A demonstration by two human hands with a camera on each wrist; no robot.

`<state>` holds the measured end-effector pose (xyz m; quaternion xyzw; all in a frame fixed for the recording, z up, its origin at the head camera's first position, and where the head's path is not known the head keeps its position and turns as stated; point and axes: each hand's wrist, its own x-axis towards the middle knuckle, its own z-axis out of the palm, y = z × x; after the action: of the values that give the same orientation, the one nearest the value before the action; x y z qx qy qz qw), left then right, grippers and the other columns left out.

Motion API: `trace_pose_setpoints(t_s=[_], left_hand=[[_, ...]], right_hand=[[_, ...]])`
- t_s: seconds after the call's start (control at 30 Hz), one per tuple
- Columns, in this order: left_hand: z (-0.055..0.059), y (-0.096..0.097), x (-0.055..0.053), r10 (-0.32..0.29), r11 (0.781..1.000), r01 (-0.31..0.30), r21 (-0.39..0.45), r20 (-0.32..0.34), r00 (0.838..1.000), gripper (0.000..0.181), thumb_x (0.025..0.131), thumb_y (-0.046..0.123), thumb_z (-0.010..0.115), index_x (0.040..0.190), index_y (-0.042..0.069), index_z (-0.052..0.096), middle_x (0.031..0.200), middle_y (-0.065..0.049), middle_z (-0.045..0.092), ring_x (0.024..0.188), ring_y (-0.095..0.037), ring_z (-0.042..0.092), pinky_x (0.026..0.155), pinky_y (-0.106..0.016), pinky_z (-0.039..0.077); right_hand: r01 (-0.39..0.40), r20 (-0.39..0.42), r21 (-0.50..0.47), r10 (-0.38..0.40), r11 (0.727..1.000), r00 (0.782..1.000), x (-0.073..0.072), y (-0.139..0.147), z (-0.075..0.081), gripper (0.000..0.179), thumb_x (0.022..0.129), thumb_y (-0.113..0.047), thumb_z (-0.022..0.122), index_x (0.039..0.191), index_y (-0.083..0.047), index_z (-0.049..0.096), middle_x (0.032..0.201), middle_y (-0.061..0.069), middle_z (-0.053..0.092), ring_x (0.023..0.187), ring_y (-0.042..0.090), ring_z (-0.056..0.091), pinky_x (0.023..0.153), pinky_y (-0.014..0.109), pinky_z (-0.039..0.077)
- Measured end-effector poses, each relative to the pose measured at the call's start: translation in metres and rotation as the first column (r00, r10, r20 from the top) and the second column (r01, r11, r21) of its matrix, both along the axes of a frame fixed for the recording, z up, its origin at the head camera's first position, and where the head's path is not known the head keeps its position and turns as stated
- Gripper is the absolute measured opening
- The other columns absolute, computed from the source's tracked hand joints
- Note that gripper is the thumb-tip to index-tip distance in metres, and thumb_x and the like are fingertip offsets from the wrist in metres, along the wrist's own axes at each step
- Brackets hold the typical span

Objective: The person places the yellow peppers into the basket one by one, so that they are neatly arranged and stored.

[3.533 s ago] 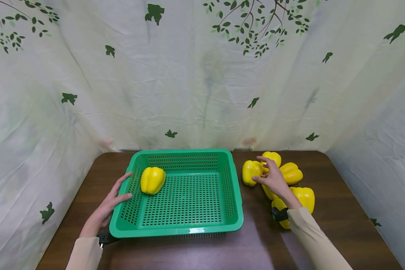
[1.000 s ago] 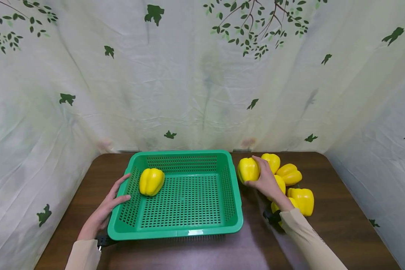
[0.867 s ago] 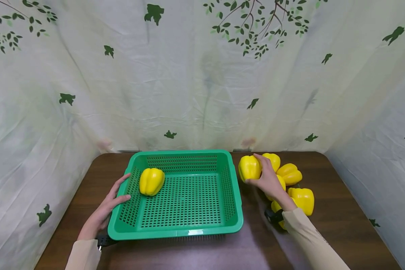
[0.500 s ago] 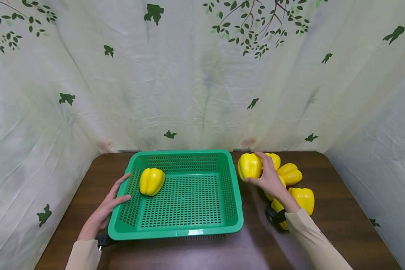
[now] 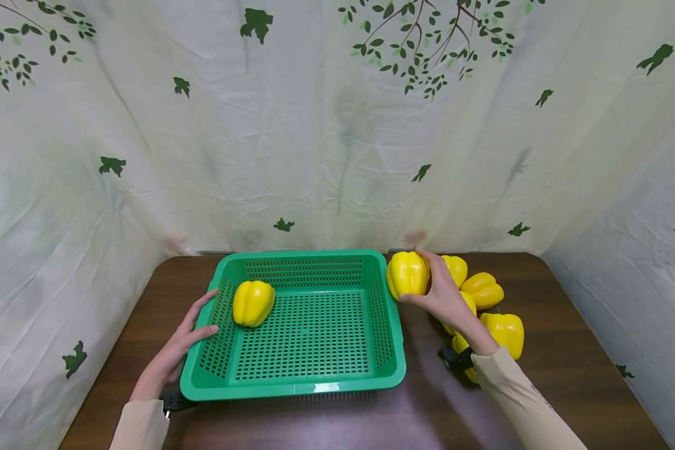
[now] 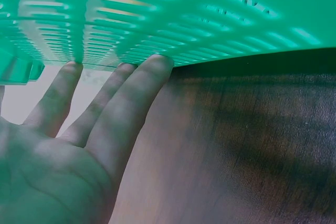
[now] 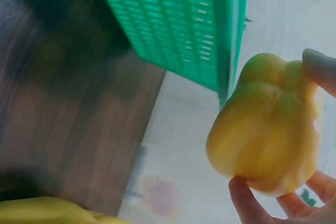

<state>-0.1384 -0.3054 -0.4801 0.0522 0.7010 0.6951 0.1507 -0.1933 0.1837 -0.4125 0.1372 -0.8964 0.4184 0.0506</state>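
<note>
My right hand [image 5: 447, 300] holds a yellow bell pepper [image 5: 407, 276] between thumb and fingers, just off the right rim of the green plastic basket [image 5: 304, 391]. The right wrist view shows this pepper [image 7: 268, 129] lifted clear of the table, with fingertips on its two sides. My left hand [image 5: 174, 350] rests on the basket's left side, thumb and a fingertip over the rim. In the left wrist view straight fingers [image 6: 123, 111] touch the slotted outer wall. Inside the basket, a second yellow bell pepper [image 5: 253, 303] lies near the left wall.
Several more yellow bell peppers lie right of the basket; one pepper [image 5: 482, 290] is at the back and another pepper [image 5: 503, 334] nearer the front. My right forearm partly covers this group. A leaf-printed curtain [image 5: 337, 156] hangs behind the brown table [image 5: 574, 375].
My right hand has closed round the leftmost pepper of the group, raised it and moved it left to the basket's right rim. The left hand keeps its place.
</note>
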Motion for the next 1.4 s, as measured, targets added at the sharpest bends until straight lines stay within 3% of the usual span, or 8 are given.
trace_pose_setpoints(t_s=[0.77, 1.03, 1.4], left_hand=[[0.001, 0.0, 0.0, 0.011, 1.0, -0.01, -0.02, 0.01, 1.0, 0.067, 0.1, 0.013, 0.046, 0.152, 0.035, 0.01, 0.15, -0.023, 0.004, 0.111, -0.032, 0.049, 0.083, -0.053, 0.05], [0.001, 0.001, 0.001, 0.006, 1.0, -0.006, -0.018, 0.006, 1.0, 0.067, 0.1, 0.013, 0.046, 0.152, 0.035, 0.009, 0.15, -0.024, 0.003, 0.111, -0.034, 0.05, 0.081, -0.055, 0.05], [0.001, 0.0, 0.0, 0.004, 1.0, -0.004, -0.012, 0.007, 1.0, 0.067, 0.1, 0.012, 0.046, 0.152, 0.035, 0.009, 0.15, -0.024, 0.003, 0.112, -0.033, 0.049, 0.082, -0.055, 0.05]], right_hand=[[-0.186, -0.055, -0.089, 0.181, 0.979, 0.982, 0.006, -0.053, 0.015, 0.089, 0.074, -0.018, 0.083, 0.145, -0.006, 0.031, 0.142, 0.017, 0.031, 0.112, 0.031, 0.046, 0.087, 0.045, 0.045], [-0.194, -0.039, -0.083, 0.191, 0.977, 0.981, 0.005, -0.065, 0.018, 0.089, 0.074, -0.02, 0.083, 0.145, -0.007, 0.031, 0.142, 0.016, 0.032, 0.114, 0.03, 0.045, 0.087, 0.048, 0.047], [-0.238, -0.054, -0.079, 0.235, 0.968, 0.971, 0.004, -0.081, 0.018, 0.089, 0.074, -0.021, 0.082, 0.145, -0.004, 0.032, 0.14, 0.014, 0.034, 0.113, 0.027, 0.045, 0.089, 0.044, 0.044]])
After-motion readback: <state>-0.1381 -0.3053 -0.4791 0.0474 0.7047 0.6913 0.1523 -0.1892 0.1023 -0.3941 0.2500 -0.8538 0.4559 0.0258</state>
